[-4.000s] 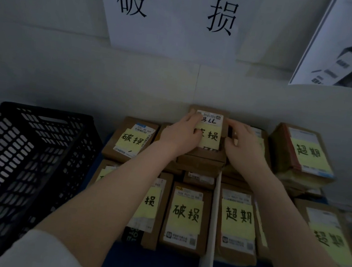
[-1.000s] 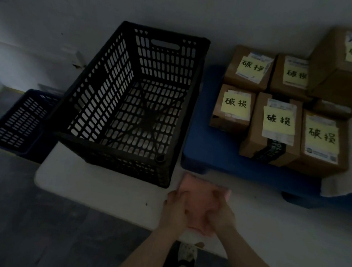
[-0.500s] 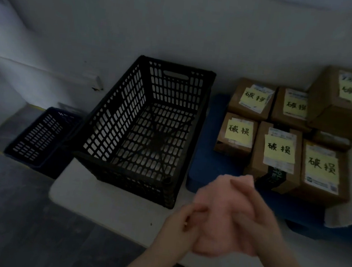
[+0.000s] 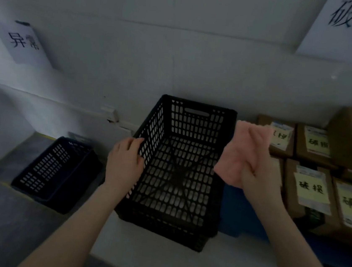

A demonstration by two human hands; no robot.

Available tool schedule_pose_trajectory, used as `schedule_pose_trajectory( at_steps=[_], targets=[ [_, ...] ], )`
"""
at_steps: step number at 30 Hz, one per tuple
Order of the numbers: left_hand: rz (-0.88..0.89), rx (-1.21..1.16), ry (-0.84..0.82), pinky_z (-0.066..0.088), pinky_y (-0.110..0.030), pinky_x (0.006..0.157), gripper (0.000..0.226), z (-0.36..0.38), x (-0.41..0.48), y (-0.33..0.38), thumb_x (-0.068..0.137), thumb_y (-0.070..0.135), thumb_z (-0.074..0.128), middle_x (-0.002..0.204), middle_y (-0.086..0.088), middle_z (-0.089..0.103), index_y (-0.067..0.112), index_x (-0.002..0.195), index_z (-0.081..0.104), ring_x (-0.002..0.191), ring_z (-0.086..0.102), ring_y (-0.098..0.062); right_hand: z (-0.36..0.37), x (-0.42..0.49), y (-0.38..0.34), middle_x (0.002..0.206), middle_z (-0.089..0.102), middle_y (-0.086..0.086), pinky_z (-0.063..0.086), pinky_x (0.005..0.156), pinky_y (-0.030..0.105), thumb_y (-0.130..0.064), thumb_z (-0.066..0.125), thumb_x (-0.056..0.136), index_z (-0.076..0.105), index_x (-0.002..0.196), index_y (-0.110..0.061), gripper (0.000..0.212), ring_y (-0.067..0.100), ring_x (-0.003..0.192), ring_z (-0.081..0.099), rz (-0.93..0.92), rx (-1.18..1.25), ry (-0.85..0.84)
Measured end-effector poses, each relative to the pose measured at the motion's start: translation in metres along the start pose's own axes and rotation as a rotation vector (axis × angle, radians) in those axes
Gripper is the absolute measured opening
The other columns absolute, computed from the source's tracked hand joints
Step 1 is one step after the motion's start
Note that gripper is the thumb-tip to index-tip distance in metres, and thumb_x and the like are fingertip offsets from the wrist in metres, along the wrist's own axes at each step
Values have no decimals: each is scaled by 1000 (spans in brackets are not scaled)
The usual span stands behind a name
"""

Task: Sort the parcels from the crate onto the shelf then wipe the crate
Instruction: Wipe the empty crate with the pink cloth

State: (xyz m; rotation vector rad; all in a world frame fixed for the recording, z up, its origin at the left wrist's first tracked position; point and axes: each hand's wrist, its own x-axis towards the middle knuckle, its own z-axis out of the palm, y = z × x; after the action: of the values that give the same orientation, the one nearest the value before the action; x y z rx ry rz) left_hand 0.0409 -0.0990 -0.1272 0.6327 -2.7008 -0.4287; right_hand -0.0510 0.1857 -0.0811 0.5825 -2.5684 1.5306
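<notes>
The black perforated crate (image 4: 197, 113) stands on the white table with nothing inside it. My left hand (image 4: 124, 161) grips the crate's left wall near its top edge. My right hand (image 4: 257, 179) holds a pink cloth (image 4: 241, 149) up over the crate's right rim. Brown cardboard parcels (image 4: 309, 188) with yellow notes sit in rows to the right of the crate.
A second dark crate (image 4: 54, 172) sits lower down at the left. The parcels rest on a blue platform (image 4: 238, 215). Paper signs hang on the white wall, one at the left (image 4: 23, 41) and one at the top right (image 4: 345, 27). The table's front edge is near me.
Both hands held the pink cloth together in front of the crate. Now my left hand has let go and taken the crate's left wall, while my right hand raised the cloth.
</notes>
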Motion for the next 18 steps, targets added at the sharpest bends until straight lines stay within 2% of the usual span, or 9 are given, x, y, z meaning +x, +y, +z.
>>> schedule_pose_trajectory(
  at_steps=[2, 3, 5, 7, 8, 10, 12, 15, 18],
  targets=[
    [-110, 35, -205, 38, -50, 101, 62, 10, 19, -27, 90, 15, 49, 151, -18, 26, 21, 148, 28, 129, 36, -41, 19, 5, -3, 87, 46, -8, 46, 59, 19, -1, 45, 94, 8, 150, -40, 77, 1, 70, 53, 67, -30, 18],
    [-160, -8, -322, 36, -51, 103, 66, 16, 25, -38, 91, 17, 47, 156, -17, 16, 25, 151, 18, 133, 31, -42, 27, 8, -4, 96, 47, -5, 49, 68, 26, -3, 47, 94, 8, 150, -37, 76, 8, 82, 56, 102, -23, 40],
    [-153, -166, -453, 38, -50, 101, 71, 24, 28, -56, 93, 19, 43, 155, -17, 18, 26, 152, 6, 132, 35, -41, 39, 8, -4, 114, 49, -2, 49, 80, 33, -3, 51, 92, 16, 142, -35, 69, 17, 103, 57, 190, 66, 109],
    [-66, -284, -450, 43, -46, 96, 72, 26, 29, -66, 94, 24, 45, 148, -13, 35, 27, 153, 3, 125, 44, -34, 47, 8, -3, 125, 49, -1, 50, 84, 35, -4, 55, 91, 18, 145, -33, 72, 13, 109, 55, 272, 157, 176],
    [-40, -319, -430, 45, -45, 96, 74, 25, 30, -68, 94, 24, 47, 146, -9, 40, 28, 153, 4, 125, 46, -30, 50, 8, -3, 124, 51, -4, 49, 83, 33, -5, 56, 90, 21, 145, -32, 70, 8, 106, 54, 318, 190, 195],
    [-6, -353, -417, 45, -43, 96, 77, 23, 28, -70, 92, 21, 51, 143, -4, 44, 33, 153, 5, 123, 48, -25, 56, 2, -6, 107, 52, -16, 45, 74, 24, -8, 55, 91, 32, 137, -30, 56, -3, 94, 52, 399, 214, 197],
    [7, -377, -425, 45, -43, 97, 80, 20, 21, -73, 92, 17, 53, 141, -4, 45, 35, 152, 3, 122, 49, -24, 62, -8, -9, 98, 46, -23, 43, 74, 24, -11, 56, 92, 35, 132, -31, 50, -2, 88, 50, 428, 184, 178],
    [1, -386, -456, 44, -41, 98, 82, 14, 9, -80, 92, 14, 53, 140, -4, 45, 36, 152, 1, 120, 50, -24, 69, -22, -10, 110, 50, -14, 43, 89, 35, -16, 59, 91, 33, 141, -30, 59, 5, 97, 50, 557, 237, 140],
    [-20, -364, -462, 41, -32, 98, 83, 9, -13, -92, 91, 12, 52, 142, -3, 44, 36, 152, 0, 122, 49, -21, 67, -48, -1, 113, 58, -3, 48, 80, 36, -13, 58, 90, 46, 133, -24, 46, 14, 96, 56, 710, 227, 105]
  ],
)
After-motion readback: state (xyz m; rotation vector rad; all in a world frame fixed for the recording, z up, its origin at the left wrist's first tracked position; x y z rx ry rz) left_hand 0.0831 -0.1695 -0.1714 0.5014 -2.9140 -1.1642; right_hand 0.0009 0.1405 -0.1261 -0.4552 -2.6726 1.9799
